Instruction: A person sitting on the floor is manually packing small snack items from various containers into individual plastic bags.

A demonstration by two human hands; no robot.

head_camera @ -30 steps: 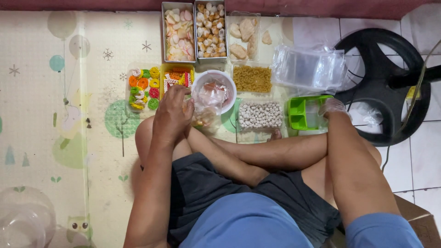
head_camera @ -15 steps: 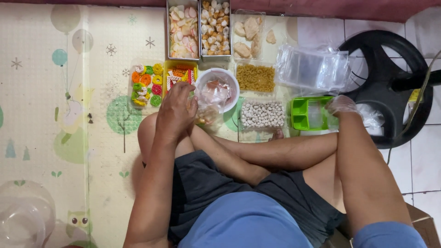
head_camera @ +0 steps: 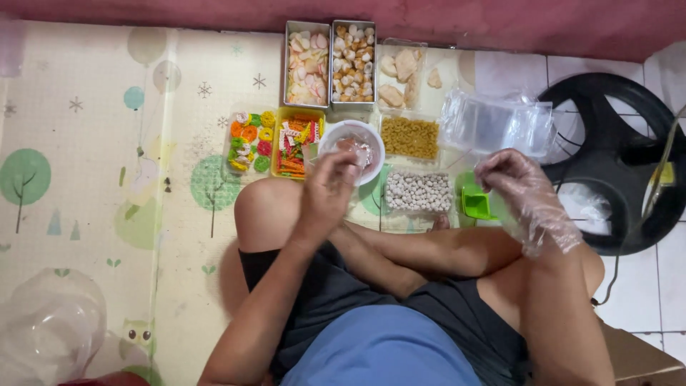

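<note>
White bowl (head_camera: 374,146), round and holding pale pinkish pieces inside clear film, sits on the patterned play mat (head_camera: 100,179) just beyond the person's raised knee. The left hand (head_camera: 327,191) hovers over the bowl's near rim, bare, its fingers (head_camera: 348,163) drawn together and curled down toward the rim; whether they pinch anything cannot be told, since the hand hides its own fingertips. The right hand (head_camera: 527,193), in a loose clear plastic glove, is held up well to the right of the bowl, its fingers bent and bunched near one another, just above a green container (head_camera: 474,202); whether it grips anything is unclear.

Between the two hands lies a clear tray of small white balls (head_camera: 419,190). Just left of the bowl stand a yellow tray of mixed orange and red snacks (head_camera: 293,143) and a clear tray of bright ring shapes (head_camera: 249,140). Right of the bowl is a tray of yellow-brown bits (head_camera: 409,137), then a pile of clear plastic bags (head_camera: 496,125). Toward the mat's far edge stand two metal tins (head_camera: 330,64) of pale pieces. A black round stand (head_camera: 622,157) rests on the tiled floor to the right.
</note>
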